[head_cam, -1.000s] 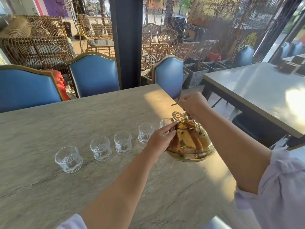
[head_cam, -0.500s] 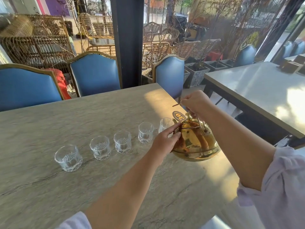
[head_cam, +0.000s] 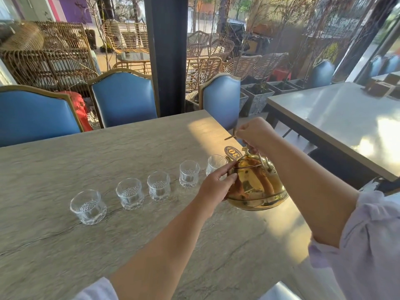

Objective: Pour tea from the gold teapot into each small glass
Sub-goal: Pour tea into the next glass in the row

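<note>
Gold teapot (head_cam: 257, 187) between both hands — right hand (head_cam: 256, 135) above, left hand (head_cam: 216, 185) beside.

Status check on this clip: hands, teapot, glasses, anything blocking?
Right hand grips handle, teapot lifted. Left hand steadies its side. Five glasses in a row, none visibly filled. Path clear.

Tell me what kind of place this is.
Most likely a café or restaurant. Matching blue chairs line a long stone-look table, a second table stands alongside, an oval number tag sits by the gold teapot, and rattan patio seating shows through the glass.
</note>
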The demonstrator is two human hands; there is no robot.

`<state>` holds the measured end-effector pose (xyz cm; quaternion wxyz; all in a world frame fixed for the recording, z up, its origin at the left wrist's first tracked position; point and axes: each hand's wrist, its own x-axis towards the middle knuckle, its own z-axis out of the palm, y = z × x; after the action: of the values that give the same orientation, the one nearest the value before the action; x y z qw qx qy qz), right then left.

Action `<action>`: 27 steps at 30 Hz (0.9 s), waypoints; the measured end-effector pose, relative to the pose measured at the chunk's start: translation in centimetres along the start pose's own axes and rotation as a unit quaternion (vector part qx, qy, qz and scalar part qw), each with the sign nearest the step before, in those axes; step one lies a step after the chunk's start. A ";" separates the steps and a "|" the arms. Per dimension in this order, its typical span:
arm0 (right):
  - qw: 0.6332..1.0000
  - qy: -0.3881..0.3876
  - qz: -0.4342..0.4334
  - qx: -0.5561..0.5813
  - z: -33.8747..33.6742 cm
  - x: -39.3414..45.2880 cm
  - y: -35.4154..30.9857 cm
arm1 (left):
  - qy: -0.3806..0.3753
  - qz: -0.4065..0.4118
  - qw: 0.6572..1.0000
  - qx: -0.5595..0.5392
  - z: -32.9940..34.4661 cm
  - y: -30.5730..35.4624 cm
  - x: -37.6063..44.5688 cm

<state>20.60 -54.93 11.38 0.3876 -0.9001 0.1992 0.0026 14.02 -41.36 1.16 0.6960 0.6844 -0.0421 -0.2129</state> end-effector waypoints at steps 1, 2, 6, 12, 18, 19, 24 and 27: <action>1.000 -0.001 0.001 -0.004 0.0 0.0 0.0 | 0.001 -0.001 1.000 0.000 0.0 0.0 0.0; 1.000 -0.001 0.002 -0.007 0.0 0.0 0.0 | 0.001 -0.002 1.000 0.002 0.1 -0.1 0.0; 1.000 -0.006 0.003 -0.008 0.0 0.2 0.4 | 0.000 -0.011 1.000 0.003 0.4 -0.5 0.2; 0.999 -0.007 -0.014 -0.032 0.0 0.7 1.0 | 0.002 -0.010 1.000 0.002 1.0 -0.8 0.1; 0.999 -0.001 -0.030 -0.034 0.1 1.2 1.7 | 0.017 0.004 1.000 -0.008 1.5 -1.2 0.2; 0.999 0.000 -0.031 -0.037 0.1 1.3 1.7 | 0.018 0.005 1.000 -0.011 1.6 -1.2 0.3; 0.998 0.002 -0.032 -0.045 0.2 1.6 1.6 | 0.017 -0.002 1.000 -0.023 1.7 -1.1 0.3; 0.998 0.001 -0.036 -0.050 0.2 1.7 1.6 | 0.014 -0.005 1.000 -0.022 1.7 -1.0 0.2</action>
<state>21.59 -56.36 9.85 0.3415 -0.9251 0.1663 -0.0027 13.36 -42.96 0.27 0.7103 0.6722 -0.0248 -0.2075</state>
